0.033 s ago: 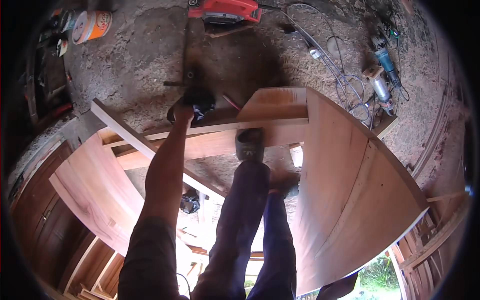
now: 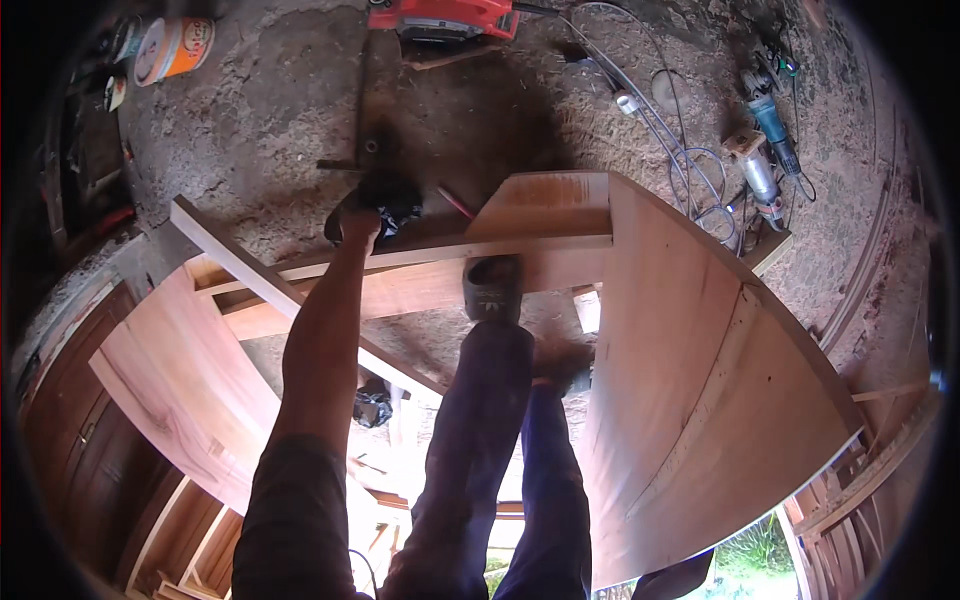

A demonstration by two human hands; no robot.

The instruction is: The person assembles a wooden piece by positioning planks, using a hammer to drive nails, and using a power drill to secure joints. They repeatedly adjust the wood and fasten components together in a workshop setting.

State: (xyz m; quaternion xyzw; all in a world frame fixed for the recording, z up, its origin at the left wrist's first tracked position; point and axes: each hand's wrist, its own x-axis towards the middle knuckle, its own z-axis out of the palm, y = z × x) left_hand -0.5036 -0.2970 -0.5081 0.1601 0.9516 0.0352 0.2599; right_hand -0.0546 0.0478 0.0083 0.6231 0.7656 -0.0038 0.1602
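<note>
My left arm stretches forward over a wooden frame rail (image 2: pixel 560 248). At its end my left hand (image 2: pixel 361 224) looks closed on a crumpled black plastic bag (image 2: pixel 402 203), just beyond the rail; shadow darkens the fingers. My right hand is out of view; only a dark sleeve (image 2: pixel 678 578) shows at the lower edge, below the large curved wooden panel (image 2: pixel 690 370). A loose wooden batten (image 2: pixel 235 255) lies slantwise across the rail, under my left forearm. My shoe (image 2: pixel 493 290) is against the rail.
A paler curved panel (image 2: pixel 185 360) stands at the left. On the dusty floor lie a red power tool (image 2: pixel 440 20), an angle grinder (image 2: pixel 770 120), a silver-bodied power tool (image 2: pixel 762 180), looped cables (image 2: pixel 690 165) and a reddish stick (image 2: pixel 455 202). An orange-and-white can (image 2: pixel 175 50) stands far left.
The whole scene has shifted slightly left in the picture. My left hand stays at the black plastic bag, and nothing else has visibly moved.
</note>
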